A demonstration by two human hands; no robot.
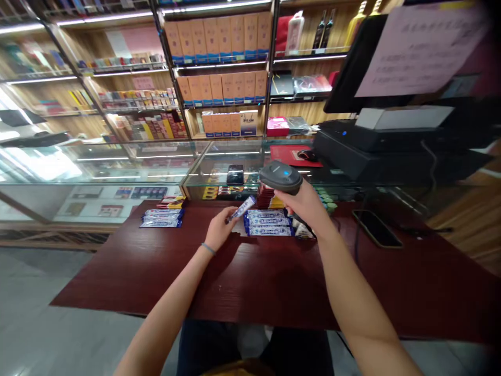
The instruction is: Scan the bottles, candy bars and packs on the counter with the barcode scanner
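Note:
My left hand (220, 228), a band round its wrist, is closed on a slim blue-and-white snack packet (243, 208), tilted up to the right. In my right hand (303, 204) is a dark handheld barcode scanner (281, 176) with a small blue light; its head points left, above the held packet. Below the scanner lies a stack of similar blue-and-white packets (269, 223) on the dark red wooden table (219, 287). Red-and-yellow packets (266, 197) stand behind that stack, partly hidden by the scanner. A smaller group of blue-and-white packets (161, 218) lies farther left.
A phone (377, 228) lies on the table at the right. Behind the table runs a glass display counter (219, 151), with a red mat (291, 155) and a black mouse (307, 155) on it. A monitor (352, 68) stands at the right. Shelves of boxes (223, 39) line the back.

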